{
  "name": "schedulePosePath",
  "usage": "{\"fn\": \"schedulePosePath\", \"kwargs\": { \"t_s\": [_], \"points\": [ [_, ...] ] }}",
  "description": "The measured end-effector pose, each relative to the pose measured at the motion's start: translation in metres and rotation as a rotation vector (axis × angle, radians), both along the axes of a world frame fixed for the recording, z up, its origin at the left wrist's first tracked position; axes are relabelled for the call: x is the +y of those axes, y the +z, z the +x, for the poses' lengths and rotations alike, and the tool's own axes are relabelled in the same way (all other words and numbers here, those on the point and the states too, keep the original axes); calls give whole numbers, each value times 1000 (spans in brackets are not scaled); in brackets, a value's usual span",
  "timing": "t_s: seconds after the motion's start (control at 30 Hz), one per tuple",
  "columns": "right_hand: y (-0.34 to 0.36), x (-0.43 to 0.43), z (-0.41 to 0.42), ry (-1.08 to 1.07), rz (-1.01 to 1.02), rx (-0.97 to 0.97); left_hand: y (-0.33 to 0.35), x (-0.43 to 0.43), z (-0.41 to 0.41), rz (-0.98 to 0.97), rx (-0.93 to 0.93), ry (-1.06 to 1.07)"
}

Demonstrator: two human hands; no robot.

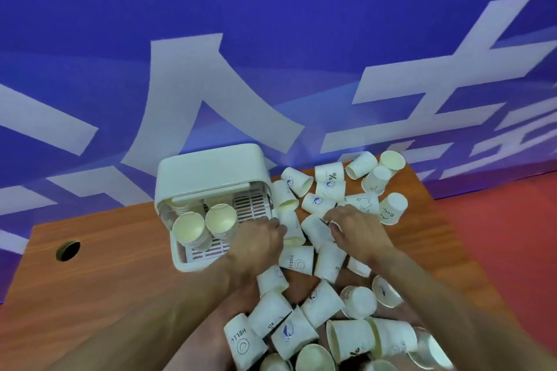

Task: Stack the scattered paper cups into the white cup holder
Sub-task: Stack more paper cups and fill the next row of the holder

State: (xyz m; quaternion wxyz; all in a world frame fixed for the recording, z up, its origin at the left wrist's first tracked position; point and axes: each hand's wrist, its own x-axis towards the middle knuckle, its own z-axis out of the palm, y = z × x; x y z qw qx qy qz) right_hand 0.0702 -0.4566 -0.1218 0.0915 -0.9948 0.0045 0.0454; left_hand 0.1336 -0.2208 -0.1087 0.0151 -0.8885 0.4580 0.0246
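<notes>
- Print: white paper cup w/ "HELLO" + smiley (297,260) lies on its side btwn the forearms. A second "HELLO" cup (241,340) is at the near edge. "%" cup (330,175) & "Duck" cup (391,208) sit at the far side.
- Scattered white paper cups (322,304): piled on the brown wood-grain counter (105,280), right of the holder. Most lie on their sides, long axes every way.
- White plastic cup holder (211,169): two cup stacks (191,227) inside, upright, mouths up.
- Left hand (259,238): fingers bent against a lying cup beside the holder; can't tell if gripping.
- Right hand (358,229): fingers bent onto the pile; hold unclear.
</notes>
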Motion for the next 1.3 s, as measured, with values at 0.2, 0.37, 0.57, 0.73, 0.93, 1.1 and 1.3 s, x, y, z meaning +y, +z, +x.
{"fn": "schedulePosePath", "kwargs": {
  "t_s": [0.2,0.37,0.57,0.73,0.93,1.1,1.3],
  "points": [
    [-5,-115,-20,-98,-58,31,-20,-117,-5,60,64,44],
    [-23,-189,-13,-15,-113,63,-45,-211,-2,89,78,101],
    [-55,-235,7,97,-36,106,-70,-289,19,122,72,44],
    [-84,-242,10,193,38,114,-82,-309,30,285,33,-72],
    [-93,-260,-5,76,260,13,-80,-307,34,368,-33,-179],
    [-100,-283,-28,87,147,92,-74,-305,25,355,-49,-156],
    [-108,-286,-31,130,146,238,-82,-296,10,313,65,-22]
  ]
}}
